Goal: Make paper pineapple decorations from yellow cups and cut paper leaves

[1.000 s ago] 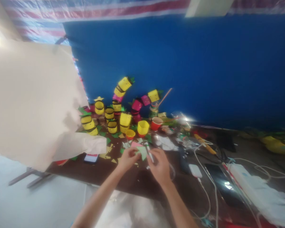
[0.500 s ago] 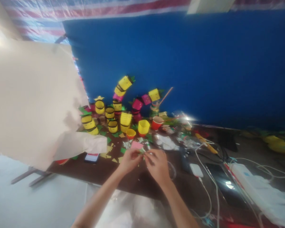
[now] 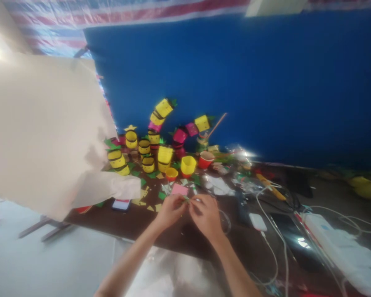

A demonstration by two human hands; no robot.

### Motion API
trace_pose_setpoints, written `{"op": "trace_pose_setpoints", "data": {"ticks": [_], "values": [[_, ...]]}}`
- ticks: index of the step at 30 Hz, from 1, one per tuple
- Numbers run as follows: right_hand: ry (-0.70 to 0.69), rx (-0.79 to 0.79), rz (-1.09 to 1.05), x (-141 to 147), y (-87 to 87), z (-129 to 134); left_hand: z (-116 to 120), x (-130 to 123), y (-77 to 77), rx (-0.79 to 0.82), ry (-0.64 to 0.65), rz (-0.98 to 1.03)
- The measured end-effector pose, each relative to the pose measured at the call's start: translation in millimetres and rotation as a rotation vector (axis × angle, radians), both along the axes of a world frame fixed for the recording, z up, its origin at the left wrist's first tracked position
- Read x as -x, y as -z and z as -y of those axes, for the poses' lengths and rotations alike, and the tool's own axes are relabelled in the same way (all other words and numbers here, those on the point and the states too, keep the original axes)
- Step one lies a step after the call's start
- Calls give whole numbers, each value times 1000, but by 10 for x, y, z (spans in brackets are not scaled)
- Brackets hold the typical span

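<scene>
My left hand (image 3: 170, 211) is closed in a pinch over the dark table, thumb and fingertips on a small green piece (image 3: 186, 199) that looks like paper. Close beside it, my right hand (image 3: 207, 214) has its fingers bent together at the other side of the same piece; most of the piece is hidden by the fingertips. Just beyond the hands lies a pink paper square (image 3: 179, 189). Farther back stand a yellow paper cup form (image 3: 188, 165), a smaller yellow-and-red cup (image 3: 171, 174) and a red paper cup (image 3: 205, 160).
Several yellow and magenta paper rings (image 3: 165, 154) with green leaves stand at the back before a blue board (image 3: 250, 82). Paper scraps (image 3: 139, 202) litter the table. A phone (image 3: 121, 204) lies left; cables, a white charger (image 3: 257, 222) and a power strip (image 3: 343, 247) lie right.
Both hands stay nearly in place. The small piece between the fingertips shows less now, and the fingers have shifted slightly. The whole view has moved a little.
</scene>
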State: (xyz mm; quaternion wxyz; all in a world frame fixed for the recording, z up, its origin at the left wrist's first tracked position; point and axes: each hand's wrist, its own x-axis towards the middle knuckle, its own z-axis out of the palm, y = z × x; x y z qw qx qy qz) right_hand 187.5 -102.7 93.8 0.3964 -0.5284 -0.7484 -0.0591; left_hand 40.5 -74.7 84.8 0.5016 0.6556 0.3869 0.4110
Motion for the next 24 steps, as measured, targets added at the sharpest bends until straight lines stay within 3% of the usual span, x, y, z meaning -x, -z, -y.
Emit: {"op": "trace_pose_setpoints", "data": {"ticks": [13, 19, 24], "values": [[43, 13, -152, -119, 105, -39, -22, 12, 12, 129, -27, 71], [70, 62, -270, -174, 143, -47, -94, 16, 133, 80, -68, 72], [129, 120, -325, -312, 276, -74, -144, 31, 218, 26, -139, 27]]}}
